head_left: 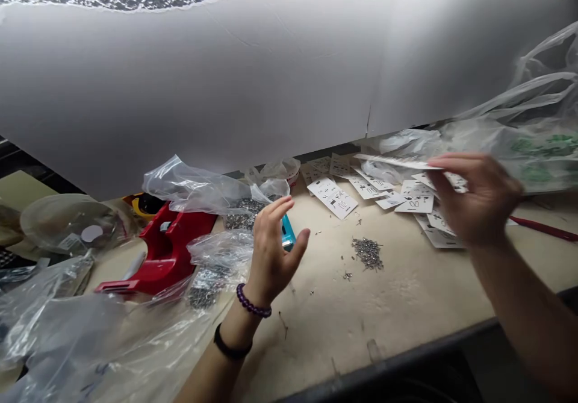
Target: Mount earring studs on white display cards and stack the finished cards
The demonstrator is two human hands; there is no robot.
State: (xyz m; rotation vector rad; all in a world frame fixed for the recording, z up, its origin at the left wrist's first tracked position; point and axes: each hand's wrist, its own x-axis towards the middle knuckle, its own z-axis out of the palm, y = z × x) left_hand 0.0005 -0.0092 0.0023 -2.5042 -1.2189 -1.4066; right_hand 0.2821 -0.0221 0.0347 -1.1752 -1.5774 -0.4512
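My right hand [478, 195] pinches the edge of a white card [397, 162], seen almost edge-on above the other cards. Raised over the table, my left hand [275, 249] has its thumb and fingers apart and nothing in it. Several white cards with small dark items on them, such as one printed card [335, 198], lie spread at the back right under the held card. A small heap of tiny metal pieces [368, 253] sits on the tabletop between my hands. Just behind my left hand a blue object [288, 232] is partly hidden.
A red tape dispenser [167, 258] stands at left. Clear plastic bags [185, 186] with small metal pieces lie around it, and more plastic bags [533, 132] fill the back right. A red-handled tool [544, 228] rests at right. A white panel [203, 90] rises behind the table.
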